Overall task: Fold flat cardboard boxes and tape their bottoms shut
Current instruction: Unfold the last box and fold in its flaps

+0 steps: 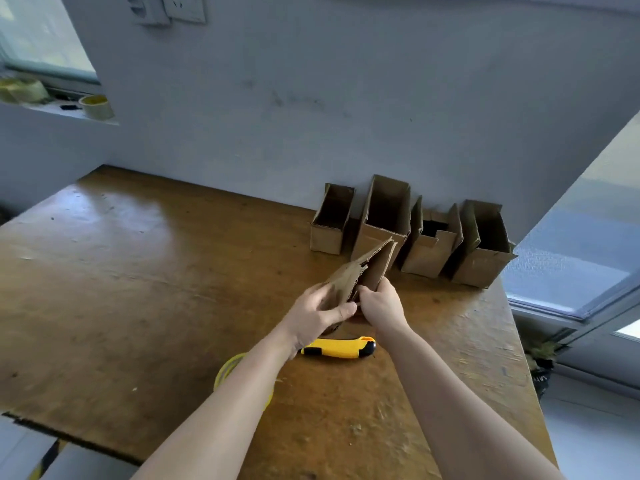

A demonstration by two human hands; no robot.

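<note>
A small flat cardboard box (pixel 371 268) is held tilted above the wooden table (pixel 138 289), its far end pointing up and right. My left hand (pixel 318 315) grips its near left side, thumb across the lower edge. My right hand (pixel 382 303) grips its near right side, fingers curled round the edge. A yellow tape roll (pixel 227 370) lies on the table, mostly hidden under my left forearm. Beside it lies a yellow and black utility knife (pixel 341 348), just below my hands.
Several folded open boxes (pixel 384 216) stand in a row against the wall at the table's back right. Tape rolls (pixel 97 106) sit on the window ledge at far left. The table's right edge drops off beside a window.
</note>
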